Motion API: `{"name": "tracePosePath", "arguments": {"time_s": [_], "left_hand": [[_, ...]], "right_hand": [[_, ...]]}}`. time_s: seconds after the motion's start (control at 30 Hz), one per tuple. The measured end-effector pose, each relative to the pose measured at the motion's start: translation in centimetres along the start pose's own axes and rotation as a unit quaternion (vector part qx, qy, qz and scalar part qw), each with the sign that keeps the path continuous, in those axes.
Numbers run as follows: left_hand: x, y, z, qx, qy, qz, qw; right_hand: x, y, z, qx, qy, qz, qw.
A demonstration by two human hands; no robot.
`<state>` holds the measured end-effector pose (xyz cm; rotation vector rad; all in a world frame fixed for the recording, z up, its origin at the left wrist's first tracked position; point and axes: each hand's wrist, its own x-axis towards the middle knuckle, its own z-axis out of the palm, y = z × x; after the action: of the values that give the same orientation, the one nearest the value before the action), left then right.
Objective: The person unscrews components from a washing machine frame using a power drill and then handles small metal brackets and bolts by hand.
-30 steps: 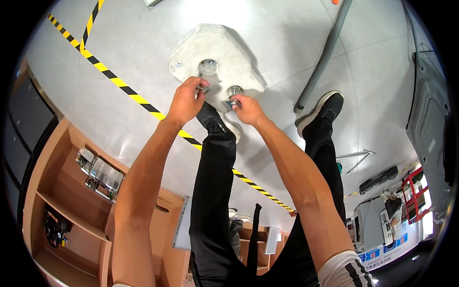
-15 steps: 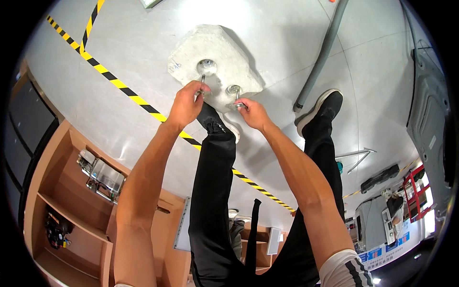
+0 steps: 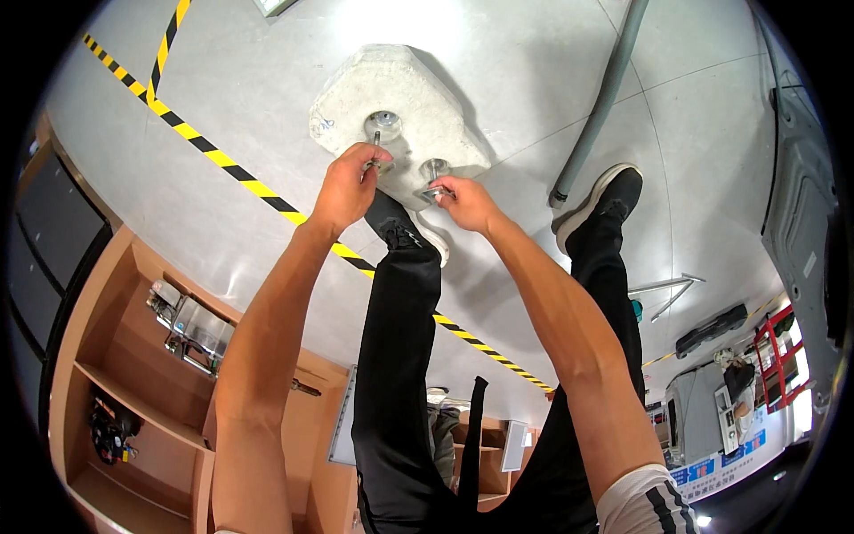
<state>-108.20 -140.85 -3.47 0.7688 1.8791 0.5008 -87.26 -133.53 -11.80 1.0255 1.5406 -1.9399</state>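
Note:
A pale, rough stone-like block (image 3: 351,89) sits on the floor by my left shoe, with two recesses holding metal fittings (image 3: 384,118). My left hand (image 3: 351,185) pinches a metal piece (image 3: 377,137) with a short upright rod, just below the upper recess; my fingers partly hide it. My right hand (image 3: 467,205) grips a small metal plate (image 3: 439,192) at the lower recess (image 3: 434,167), where a metal stem shows. Whether either piece is fixed in the block I cannot tell.
Yellow-black tape (image 3: 222,160) crosses the floor at left. A grey pipe (image 3: 596,107) lies beside my right shoe (image 3: 605,205). Wooden shelving (image 3: 142,418) with metal parts stands lower left, a grey panel (image 3: 792,205) far right. A metal frame (image 3: 667,285) lies beyond my right leg.
Both hands keep their grip and move only slightly. The right one shifted a little down from the block and back up; the left one is slightly higher than half a second ago.

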Motion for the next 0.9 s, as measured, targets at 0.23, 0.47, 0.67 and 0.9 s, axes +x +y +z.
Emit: {"name": "tracePosePath", "arguments": {"time_s": [0.23,0.47,0.67,0.9], "left_hand": [[0.5,-0.7,0.1,-0.026,0.013,0.023,0.999],[1.5,-0.4,-0.1,0.026,0.001,0.067,0.997],[3.1,-0.8,0.4,0.004,-0.005,0.025,1.0],[4.2,-0.9,0.8,-0.047,-0.016,-0.051,0.997]], "right_hand": [[-0.2,0.9,0.4,0.048,0.043,0.001,0.998],[0.7,0.1,1.7,0.107,0.115,-0.021,0.987],[0.3,-0.4,2.1,0.24,0.15,0.007,0.959],[-0.4,1.5,2.7,0.235,0.18,0.044,0.954]]}}
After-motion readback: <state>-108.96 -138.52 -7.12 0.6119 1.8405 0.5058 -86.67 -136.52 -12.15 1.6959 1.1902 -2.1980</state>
